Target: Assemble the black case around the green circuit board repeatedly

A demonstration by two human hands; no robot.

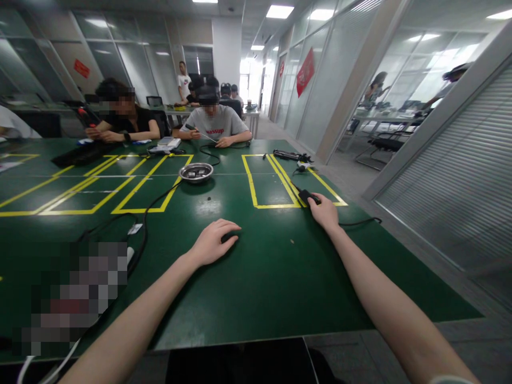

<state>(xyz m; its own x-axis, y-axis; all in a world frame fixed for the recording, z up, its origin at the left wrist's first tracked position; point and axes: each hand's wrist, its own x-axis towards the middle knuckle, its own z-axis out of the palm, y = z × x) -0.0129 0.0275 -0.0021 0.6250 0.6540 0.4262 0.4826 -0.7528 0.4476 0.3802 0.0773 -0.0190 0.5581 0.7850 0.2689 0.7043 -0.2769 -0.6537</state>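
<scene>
- Object (305,197), small and black, is held between the thumb and fingers of the right hand (323,210), right of center in the frame, at the near line of yellow tape (276,206).
- A grip has been taken, by all appearances; release is not yet done. Whether the piece is lifted or rests on the surface cannot be told.
- A compact, box-like, dark form is shown, partly covered by the fingers. A black cord (360,221) is seen past the wrist; its connection cannot be made out.
- Thumb and fingers of the left hand (214,242), lower center, are parted, with nothing seen held, at the green table (260,298).
- Metal pieces (197,174) are contained in a steel bowl (197,181), upper center.
</scene>
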